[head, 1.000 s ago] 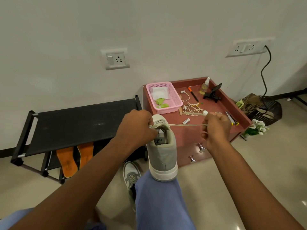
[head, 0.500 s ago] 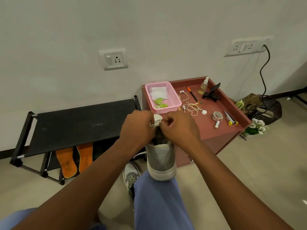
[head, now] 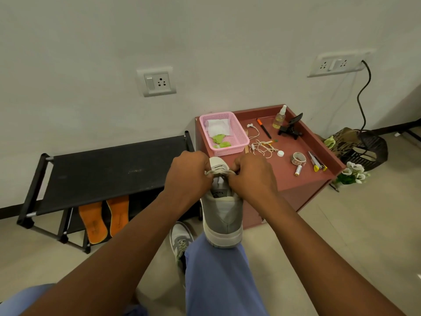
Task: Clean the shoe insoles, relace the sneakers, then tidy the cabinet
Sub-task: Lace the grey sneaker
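A grey and white sneaker [head: 224, 215] rests heel-down on my blue-trousered knee, toe pointing away. My left hand [head: 188, 176] and my right hand [head: 251, 176] are both closed on its cream lace [head: 219, 173] near the toe end, one at each side. A second grey sneaker [head: 181, 240] lies on the floor below, partly hidden by my leg. Two orange insoles [head: 103, 218] lean on the lower shelf of the black shoe rack [head: 109, 169]. The reddish cabinet [head: 293, 181] stands just behind the shoe.
On the cabinet top are a pink basket [head: 224, 133] with a white cloth, a spray bottle [head: 279, 117], a phone stand [head: 292, 127], tangled earphones [head: 262, 147], a pen [head: 263, 128], tape roll [head: 299, 158] and a battery [head: 298, 171]. A dark basket [head: 362, 150] and artificial flowers [head: 352, 173] sit on the floor at right.
My right hand, which had pulled the lace out to the right, came back to the shoe. Both hands now pinch the lace at the toe end.
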`<act>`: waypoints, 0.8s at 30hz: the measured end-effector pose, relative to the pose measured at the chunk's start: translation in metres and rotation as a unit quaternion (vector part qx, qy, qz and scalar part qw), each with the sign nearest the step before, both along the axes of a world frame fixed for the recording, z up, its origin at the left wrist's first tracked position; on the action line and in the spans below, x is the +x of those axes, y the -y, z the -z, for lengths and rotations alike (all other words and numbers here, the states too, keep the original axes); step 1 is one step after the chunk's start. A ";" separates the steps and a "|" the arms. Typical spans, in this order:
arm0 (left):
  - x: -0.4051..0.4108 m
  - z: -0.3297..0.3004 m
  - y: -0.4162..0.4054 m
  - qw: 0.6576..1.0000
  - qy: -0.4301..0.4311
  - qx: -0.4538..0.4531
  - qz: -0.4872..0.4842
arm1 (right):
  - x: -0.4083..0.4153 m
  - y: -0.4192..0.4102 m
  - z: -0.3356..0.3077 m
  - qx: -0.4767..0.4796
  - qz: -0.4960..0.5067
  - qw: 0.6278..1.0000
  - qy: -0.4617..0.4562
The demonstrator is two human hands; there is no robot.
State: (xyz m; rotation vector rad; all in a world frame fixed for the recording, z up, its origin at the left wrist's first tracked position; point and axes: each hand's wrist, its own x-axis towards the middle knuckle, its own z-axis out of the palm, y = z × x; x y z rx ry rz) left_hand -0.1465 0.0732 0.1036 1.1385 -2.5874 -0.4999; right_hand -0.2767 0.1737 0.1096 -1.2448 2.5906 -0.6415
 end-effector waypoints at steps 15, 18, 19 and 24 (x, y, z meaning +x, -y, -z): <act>0.004 0.000 0.001 1.000 0.004 -0.011 0.024 | -0.001 -0.009 0.007 -0.058 -0.136 0.984 -0.097; 0.002 0.001 0.003 1.000 0.006 0.004 0.018 | -0.006 -0.007 -0.001 -0.010 -0.247 0.954 -0.169; 0.000 0.001 0.003 1.000 0.009 0.005 0.017 | -0.007 -0.005 -0.005 0.010 -0.283 0.941 -0.186; -0.006 0.000 0.001 1.000 0.008 -0.010 0.017 | 0.000 0.000 -0.016 0.099 -0.328 0.920 -0.191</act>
